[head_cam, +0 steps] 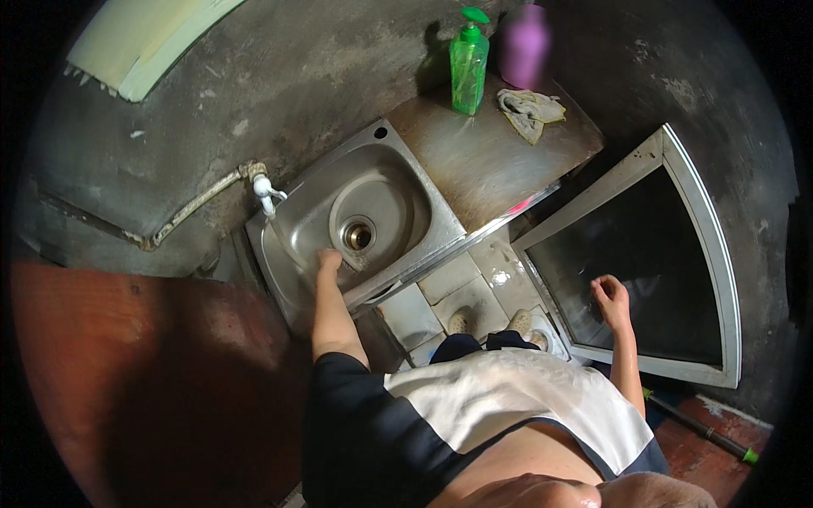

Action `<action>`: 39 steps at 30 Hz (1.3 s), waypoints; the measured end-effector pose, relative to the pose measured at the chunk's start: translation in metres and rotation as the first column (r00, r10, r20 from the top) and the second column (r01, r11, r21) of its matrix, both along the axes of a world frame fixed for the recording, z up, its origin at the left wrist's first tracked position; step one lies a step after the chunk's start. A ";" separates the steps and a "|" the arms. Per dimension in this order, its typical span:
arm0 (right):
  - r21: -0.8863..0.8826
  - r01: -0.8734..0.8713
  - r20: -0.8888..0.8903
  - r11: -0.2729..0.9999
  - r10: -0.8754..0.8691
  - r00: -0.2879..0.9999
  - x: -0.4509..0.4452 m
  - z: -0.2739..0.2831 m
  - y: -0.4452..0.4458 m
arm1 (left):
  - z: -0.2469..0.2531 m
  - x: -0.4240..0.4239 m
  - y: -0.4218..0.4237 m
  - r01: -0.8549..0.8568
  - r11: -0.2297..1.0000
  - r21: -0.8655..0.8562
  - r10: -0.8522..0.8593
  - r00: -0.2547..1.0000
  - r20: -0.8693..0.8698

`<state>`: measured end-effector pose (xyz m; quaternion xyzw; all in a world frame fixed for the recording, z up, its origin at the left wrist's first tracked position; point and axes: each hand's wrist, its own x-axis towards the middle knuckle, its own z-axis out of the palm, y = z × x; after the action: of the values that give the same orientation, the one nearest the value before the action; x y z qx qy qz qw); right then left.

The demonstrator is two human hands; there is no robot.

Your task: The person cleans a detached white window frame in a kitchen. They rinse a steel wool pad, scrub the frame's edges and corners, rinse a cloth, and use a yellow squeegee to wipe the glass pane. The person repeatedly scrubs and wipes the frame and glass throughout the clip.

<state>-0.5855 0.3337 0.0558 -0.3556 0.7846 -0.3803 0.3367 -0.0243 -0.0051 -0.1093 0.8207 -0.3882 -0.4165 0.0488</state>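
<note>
My left hand [329, 259] is low inside the stainless steel sink basin [387, 184], left of the drain [358, 236]. Its fingers look curled, and the blur hides whether anything is in them. A pale streak, apparently running water, falls from the white tap [263, 190] into the basin beside that hand. My right hand [611, 301] hangs in the air over a white-framed glass panel [635, 267], its fingers loosely bent and nothing visible in them. The forearm looks wet.
Right of the sink, a worn counter [470, 171] holds a green pump bottle [469, 73], a purple bottle [524, 47] and a grey cloth [530, 111]. An old pipe [197, 206] runs along the wall to the tap. A dark pole [692, 422] with green ends lies at lower right.
</note>
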 end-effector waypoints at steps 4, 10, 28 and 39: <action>-0.062 -0.173 -0.040 0.983 0.171 0.984 0.034 0.011 -0.047 | -0.006 -0.022 0.002 0.164 0.982 -0.096 -0.144 0.971 0.190; -0.040 -0.389 -0.132 0.921 0.381 0.915 0.066 0.039 -0.098 | 0.072 -0.089 0.014 0.332 0.833 -0.441 -0.205 0.928 0.312; -0.108 -0.596 -0.419 0.796 0.507 0.753 0.187 0.080 -0.183 | 0.320 -0.129 0.089 0.656 -0.203 -0.727 -0.314 0.660 0.683; -0.126 -0.026 0.662 0.992 0.104 0.742 0.084 0.005 -0.123 | 0.237 0.007 -0.007 0.195 0.326 -0.925 -0.481 0.876 0.016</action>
<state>-0.5011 0.2109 0.0606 -0.2411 0.5778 -0.5124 0.5878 -0.0170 -0.0123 0.1278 0.4960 -0.7037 -0.2432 0.4469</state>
